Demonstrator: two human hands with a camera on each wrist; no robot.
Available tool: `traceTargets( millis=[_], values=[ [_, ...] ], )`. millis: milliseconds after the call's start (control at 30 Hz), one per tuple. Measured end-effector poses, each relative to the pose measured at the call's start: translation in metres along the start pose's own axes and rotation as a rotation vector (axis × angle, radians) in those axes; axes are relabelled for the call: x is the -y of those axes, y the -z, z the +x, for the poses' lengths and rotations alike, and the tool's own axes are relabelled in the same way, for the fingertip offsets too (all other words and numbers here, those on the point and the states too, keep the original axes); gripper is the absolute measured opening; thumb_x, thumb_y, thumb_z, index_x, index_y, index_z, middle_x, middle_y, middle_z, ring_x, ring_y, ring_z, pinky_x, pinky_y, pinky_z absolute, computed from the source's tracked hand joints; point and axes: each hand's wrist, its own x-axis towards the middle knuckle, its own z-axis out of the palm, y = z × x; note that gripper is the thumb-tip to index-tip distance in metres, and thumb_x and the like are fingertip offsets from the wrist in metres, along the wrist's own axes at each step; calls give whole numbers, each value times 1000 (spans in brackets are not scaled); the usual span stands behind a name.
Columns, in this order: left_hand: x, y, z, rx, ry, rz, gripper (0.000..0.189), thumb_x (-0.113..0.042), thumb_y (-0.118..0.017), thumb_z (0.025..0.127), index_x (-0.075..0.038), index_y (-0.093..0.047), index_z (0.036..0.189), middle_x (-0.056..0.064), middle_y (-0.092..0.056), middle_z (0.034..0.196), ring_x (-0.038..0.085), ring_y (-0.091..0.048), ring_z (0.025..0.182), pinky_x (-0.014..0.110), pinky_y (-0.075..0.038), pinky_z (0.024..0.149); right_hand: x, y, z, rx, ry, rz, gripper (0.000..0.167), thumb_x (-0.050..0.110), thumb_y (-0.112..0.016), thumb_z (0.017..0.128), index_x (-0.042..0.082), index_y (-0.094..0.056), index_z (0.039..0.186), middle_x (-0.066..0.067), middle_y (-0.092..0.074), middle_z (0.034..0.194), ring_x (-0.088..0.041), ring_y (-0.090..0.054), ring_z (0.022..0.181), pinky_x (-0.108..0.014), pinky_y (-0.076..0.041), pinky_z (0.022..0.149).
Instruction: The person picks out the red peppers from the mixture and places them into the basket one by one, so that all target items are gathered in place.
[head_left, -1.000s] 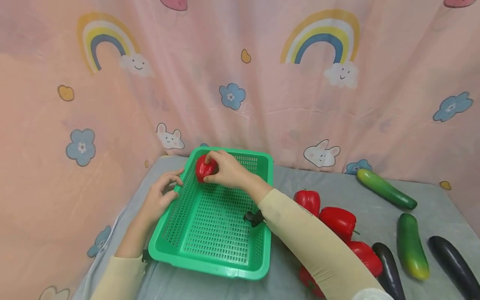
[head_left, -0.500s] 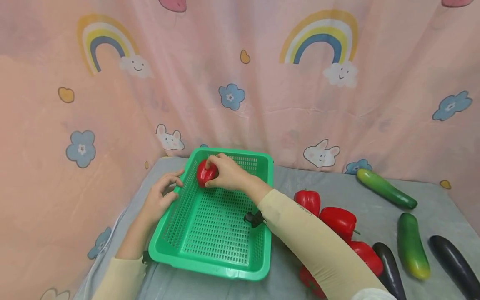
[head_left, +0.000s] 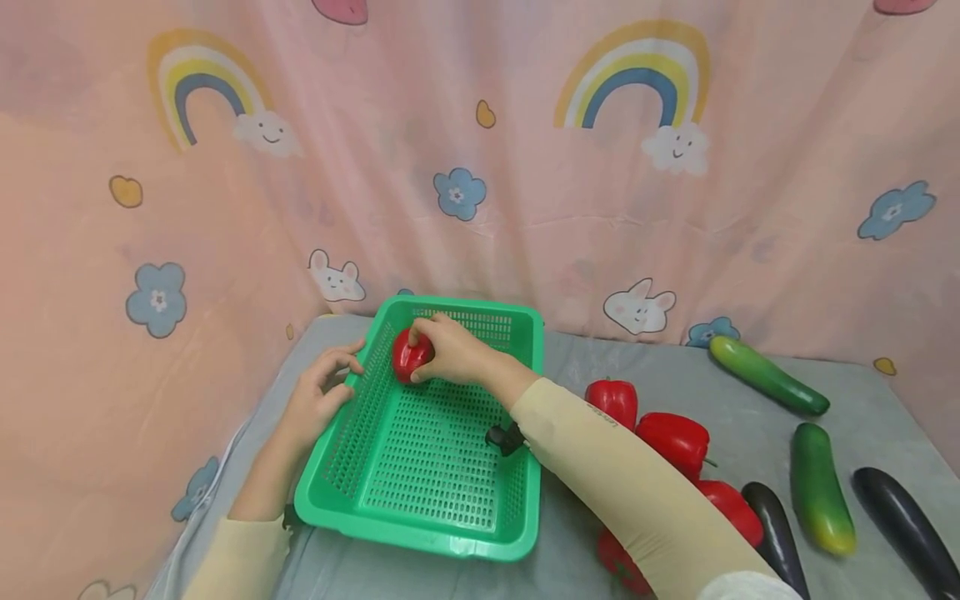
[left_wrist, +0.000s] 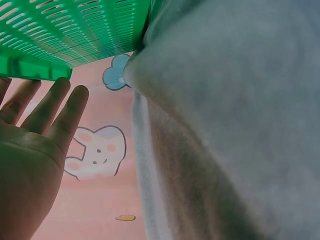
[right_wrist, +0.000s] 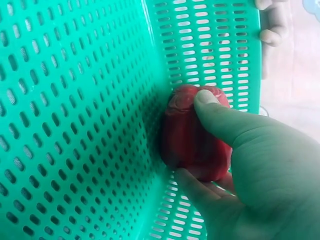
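Between the thumb and fingers of the right hand (head_left: 453, 354), I see a red bell pepper (head_left: 412, 357), firmly pinched, down inside the green basket (head_left: 423, 548) and close to the wall on that hand's left. Left of it, my view shows the left hand (head_left: 318, 398) with loose fingers at the basket's rim, grasping nothing. Off to the right hand's right, I make out three more red bell peppers (head_left: 672, 442), one partly behind the sleeve (head_left: 622, 475), then two eggplants (head_left: 903, 529) and two cucumbers (head_left: 820, 487) on grey cloth (head_left: 750, 433).
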Motion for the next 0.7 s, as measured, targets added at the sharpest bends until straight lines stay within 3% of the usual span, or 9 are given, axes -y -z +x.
traceTargets(
  millis=[700],
  values=[
    [-2, -2, -1, 4, 1, -14, 25, 15, -54, 88, 3, -64, 107, 24, -56, 158, 48, -47, 147, 18, -44, 109, -3, 0, -2, 24, -5, -3, 39, 32, -86, 96, 16, -63, 123, -8, -58, 129, -21, -58, 115, -33, -57, 90]
  ],
)
